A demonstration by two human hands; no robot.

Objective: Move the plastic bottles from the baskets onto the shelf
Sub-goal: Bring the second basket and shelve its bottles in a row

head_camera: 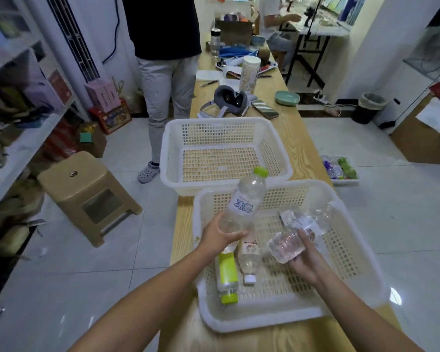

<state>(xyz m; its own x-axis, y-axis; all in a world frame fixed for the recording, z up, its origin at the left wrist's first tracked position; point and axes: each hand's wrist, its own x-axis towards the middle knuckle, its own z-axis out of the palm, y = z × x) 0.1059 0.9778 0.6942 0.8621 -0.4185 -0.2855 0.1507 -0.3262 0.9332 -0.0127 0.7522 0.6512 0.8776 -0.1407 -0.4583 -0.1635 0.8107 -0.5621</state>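
White plastic mesh forms the near basket, which sits on the pale wooden desk directly below the person's forearms. Four plastic bottles are at this basket: two lie in it and two are held above it.

Lying on the near basket's floor by its left wall is a bottle with a yellow-green label and a matching cap, the cap pointing at the basket's near rim. Just right of it, touching or nearly so, lies a clear bottle with a white cap, also cap toward the near rim.

The left hand has its fingers and thumb wrapped round the bottom end of a clear green-capped bottle, held tilted above the near basket's left half, its cap reaching up past the basket's far rim. The right hand clasps the lower end of a crumpled clear bottle above the near basket's middle, slanting up toward its right wall; its cap is too blurred to make out.

A second white basket stands just beyond the near basket, their rims touching or overlapping, and the desk's wood shows through its mesh floor. That makes two baskets on the desk.

Well left of the near basket, across the tiled floor, stands the shelf, stacked with boxes.
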